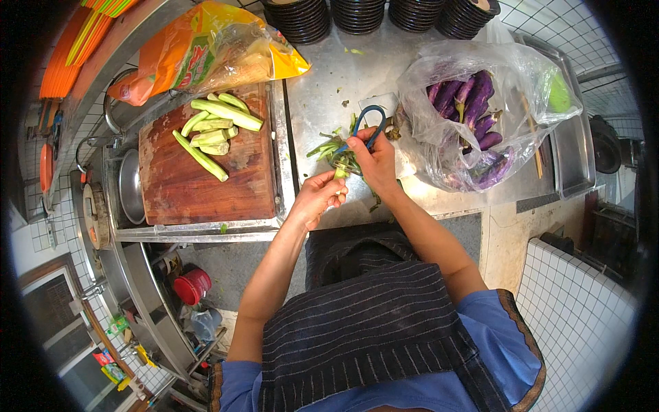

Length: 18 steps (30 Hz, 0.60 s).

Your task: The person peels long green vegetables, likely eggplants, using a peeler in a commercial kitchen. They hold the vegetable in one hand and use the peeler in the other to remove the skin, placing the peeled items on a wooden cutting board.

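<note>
My right hand (375, 157) grips a blue-handled peeler (382, 114), its head close to my left fingers. Between the fingertips of my left hand (320, 195) is a short pale green vegetable piece (341, 172), touching the peeler's head. Green peelings (324, 148) lie in a heap just beyond, on the steel counter (319, 103). To the left, several peeled, pale green vegetable lengths (226, 114) rest on a wooden cutting board (216, 198). Purple eggplants (466, 100) fill an open clear plastic bag (437, 165) to the right.
An orange and clear plastic bag (206, 51) lies over the board's far edge. Stacks of black dishes (358, 15) stand at the back. A metal bowl (132, 185) sits left of the board, and a steel tray (574, 159) is at the right.
</note>
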### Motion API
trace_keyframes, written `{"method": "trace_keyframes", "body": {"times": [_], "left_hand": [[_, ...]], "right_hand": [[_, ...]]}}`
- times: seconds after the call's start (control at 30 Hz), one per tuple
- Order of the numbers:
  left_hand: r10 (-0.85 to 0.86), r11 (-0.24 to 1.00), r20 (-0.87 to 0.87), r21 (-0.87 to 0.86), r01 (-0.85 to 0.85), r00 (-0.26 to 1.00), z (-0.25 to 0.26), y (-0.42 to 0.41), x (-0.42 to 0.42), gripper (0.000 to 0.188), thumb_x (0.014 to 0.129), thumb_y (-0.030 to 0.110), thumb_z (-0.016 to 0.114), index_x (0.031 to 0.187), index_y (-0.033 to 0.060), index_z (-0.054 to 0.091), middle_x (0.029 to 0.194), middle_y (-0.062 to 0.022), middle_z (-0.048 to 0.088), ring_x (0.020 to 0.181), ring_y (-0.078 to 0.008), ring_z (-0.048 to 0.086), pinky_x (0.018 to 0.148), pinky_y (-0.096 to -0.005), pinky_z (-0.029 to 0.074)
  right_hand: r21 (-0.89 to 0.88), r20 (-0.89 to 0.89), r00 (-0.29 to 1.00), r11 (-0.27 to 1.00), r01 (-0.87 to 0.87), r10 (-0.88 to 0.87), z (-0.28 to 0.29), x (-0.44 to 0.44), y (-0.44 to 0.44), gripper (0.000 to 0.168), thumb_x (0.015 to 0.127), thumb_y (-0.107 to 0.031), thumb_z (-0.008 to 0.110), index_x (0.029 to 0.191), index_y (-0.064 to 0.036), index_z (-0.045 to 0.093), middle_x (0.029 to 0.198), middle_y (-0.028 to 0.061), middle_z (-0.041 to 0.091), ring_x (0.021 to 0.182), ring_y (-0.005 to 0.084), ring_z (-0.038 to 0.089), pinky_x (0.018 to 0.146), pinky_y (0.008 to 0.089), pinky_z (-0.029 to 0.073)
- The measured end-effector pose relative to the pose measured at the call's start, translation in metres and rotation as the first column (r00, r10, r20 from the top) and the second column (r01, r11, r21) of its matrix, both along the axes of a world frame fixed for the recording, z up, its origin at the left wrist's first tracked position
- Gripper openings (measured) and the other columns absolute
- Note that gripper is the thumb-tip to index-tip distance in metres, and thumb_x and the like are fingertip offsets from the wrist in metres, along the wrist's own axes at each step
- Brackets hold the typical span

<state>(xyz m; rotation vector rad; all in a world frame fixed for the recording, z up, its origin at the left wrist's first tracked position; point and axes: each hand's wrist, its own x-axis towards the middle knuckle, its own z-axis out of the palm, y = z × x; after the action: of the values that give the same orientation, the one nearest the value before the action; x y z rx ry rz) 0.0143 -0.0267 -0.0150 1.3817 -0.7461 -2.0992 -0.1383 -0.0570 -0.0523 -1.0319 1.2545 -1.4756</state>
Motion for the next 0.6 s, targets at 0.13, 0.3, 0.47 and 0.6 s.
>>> {"method": "trace_keyframes", "body": {"times": [0.13, 0.3, 0.47, 0.6], "left_hand": [[0.039, 0.998, 0.028, 0.041, -0.04, 0.999, -0.005, 0.001, 0.002, 0.017, 0.087, 0.012, 0.057, 0.098, -0.0001, 0.061, 0.074, -0.0047, 0.059, 0.058, -0.0094, 0.054, 0.05, -0.0193, 0.041], [0.045, 0.997, 0.131, 0.059, -0.053, 0.99, -0.011, 0.006, 0.008, 0.019, 0.086, 0.01, 0.055, 0.098, -0.0025, 0.061, 0.071, -0.0062, 0.059, 0.054, -0.0105, 0.055, 0.046, -0.0208, 0.042], [0.117, 0.982, 0.241, -0.17, -0.076, 0.964, -0.024, 0.008, 0.012, 0.024, 0.086, 0.008, 0.054, 0.107, -0.0032, 0.057, 0.076, -0.0072, 0.06, 0.052, -0.0094, 0.055, 0.044, -0.0214, 0.044], [0.189, 0.933, 0.366, -0.355, -0.051, 0.911, -0.016, 0.003, 0.002, 0.021, 0.086, 0.006, 0.057, 0.106, -0.0002, 0.053, 0.08, -0.0068, 0.061, 0.054, -0.0084, 0.056, 0.045, -0.0215, 0.045]], "right_hand": [[0.009, -0.038, 0.999, 0.999, 0.031, -0.03, -0.002, 0.001, 0.0, 0.02, 0.08, -0.015, 0.071, 0.083, 0.0, 0.059, 0.071, 0.0023, 0.061, 0.065, 0.0077, 0.053, 0.06, 0.0231, 0.044], [-0.088, -0.246, 0.956, 0.986, 0.142, -0.16, -0.013, -0.012, -0.009, 0.019, 0.082, -0.016, 0.07, 0.083, -0.001, 0.058, 0.067, 0.002, 0.059, 0.059, 0.0085, 0.05, 0.055, 0.025, 0.042], [-0.02, -0.18, 0.979, 0.995, 0.099, -0.101, -0.025, -0.022, -0.026, 0.022, 0.083, -0.021, 0.068, 0.083, -0.001, 0.057, 0.066, 0.0004, 0.056, 0.058, 0.0076, 0.046, 0.055, 0.0251, 0.04], [0.013, -0.287, 0.956, 0.997, 0.072, -0.065, -0.022, -0.028, -0.041, 0.027, 0.082, -0.023, 0.068, 0.088, 0.0, 0.057, 0.067, 0.0049, 0.059, 0.059, 0.0116, 0.051, 0.056, 0.0276, 0.042]]}}
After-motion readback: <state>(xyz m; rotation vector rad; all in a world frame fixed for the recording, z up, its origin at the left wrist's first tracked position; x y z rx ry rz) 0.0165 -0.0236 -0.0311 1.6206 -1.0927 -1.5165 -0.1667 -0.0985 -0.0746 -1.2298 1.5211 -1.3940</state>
